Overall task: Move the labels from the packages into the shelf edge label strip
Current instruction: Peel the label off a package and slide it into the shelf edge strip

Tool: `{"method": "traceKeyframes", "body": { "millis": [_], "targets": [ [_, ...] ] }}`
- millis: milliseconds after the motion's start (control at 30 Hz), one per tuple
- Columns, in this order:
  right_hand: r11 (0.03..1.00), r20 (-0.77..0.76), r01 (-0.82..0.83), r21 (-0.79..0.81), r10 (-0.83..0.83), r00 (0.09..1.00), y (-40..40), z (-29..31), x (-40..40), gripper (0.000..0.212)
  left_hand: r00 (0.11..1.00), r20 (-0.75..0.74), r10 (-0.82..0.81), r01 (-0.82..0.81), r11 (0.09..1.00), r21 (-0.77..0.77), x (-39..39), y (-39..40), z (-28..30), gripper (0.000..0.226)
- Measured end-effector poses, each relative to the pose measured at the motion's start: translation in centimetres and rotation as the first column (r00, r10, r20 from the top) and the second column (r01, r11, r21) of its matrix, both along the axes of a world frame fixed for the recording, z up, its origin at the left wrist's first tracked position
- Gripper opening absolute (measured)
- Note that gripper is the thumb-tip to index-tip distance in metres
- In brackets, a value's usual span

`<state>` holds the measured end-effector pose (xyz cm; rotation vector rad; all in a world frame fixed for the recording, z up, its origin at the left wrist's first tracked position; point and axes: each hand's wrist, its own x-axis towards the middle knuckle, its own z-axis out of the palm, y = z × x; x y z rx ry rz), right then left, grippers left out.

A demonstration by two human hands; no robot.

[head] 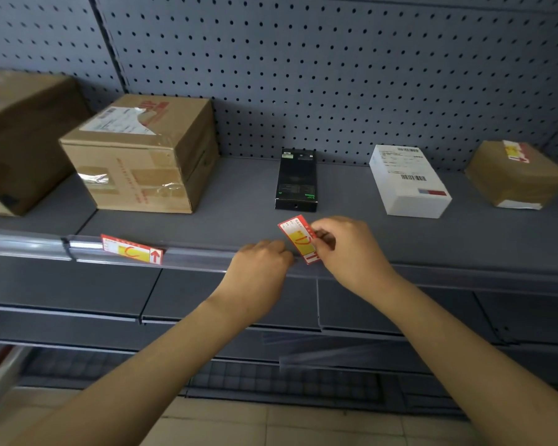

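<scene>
Big picture first: grey metal shelf (pixel 239 201) with a pegboard back (pixel 335 75), matte and hard. On it sit taped brown cardboard boxes (pixel 142 156), a slim black box (pixel 296 180), a glossy white carton (pixel 406 181) and a small brown parcel (pixel 516 175) that seems to carry a label on top. Along the front runs the clear plastic label strip (pixel 194 257), springy looking, with one label (pixel 131 249) already seated in it.

The label in hand (pixel 298 239) is a red and yellow card, tilted, its lower corner at the strip. Looks feather light and bendy, so I'd pinch it by the edges. The right hand (pixel 345 249) has a narrow pinch grip on its right edge; the left hand (pixel 260 265) curls closed against the strip, maybe prying the lip open, can't really tell.
</scene>
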<state>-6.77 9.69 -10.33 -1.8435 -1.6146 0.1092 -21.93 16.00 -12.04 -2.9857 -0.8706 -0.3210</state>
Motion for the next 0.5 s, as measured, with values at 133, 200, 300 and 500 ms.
{"method": "traceKeyframes", "body": {
  "millis": [133, 200, 300, 500],
  "targets": [
    [1.0, 0.011, -0.006, 0.011, 0.005, 1.0, -0.1, 0.1, -0.2, 0.012, 1.0, 0.003, 0.002, -0.002, 1.0, 0.006, 0.4, -0.2, 0.0, 0.034],
    [1.0, 0.022, -0.009, 0.014, 0.009, 1.0, -0.1, 0.2, -0.3, 0.012, 1.0, 0.001, 0.004, -0.004, 1.0, 0.004, 0.4, -0.2, 0.1, 0.035],
    [1.0, 0.051, -0.021, 0.0, 0.021, 0.998, 0.0, 0.1, -0.5, 0.013, 1.0, 0.011, -0.002, 0.003, 0.999, -0.037, 0.1, -0.2, 0.1, 0.037],
    [0.989, 0.26, -0.019, -0.145, 0.057, 0.964, 0.3, -0.6, -1.5, 0.019, 0.997, 0.072, 0.0, 0.004, 0.998, -0.061, -0.2, -0.5, 0.1, 0.032]
  ]
}}
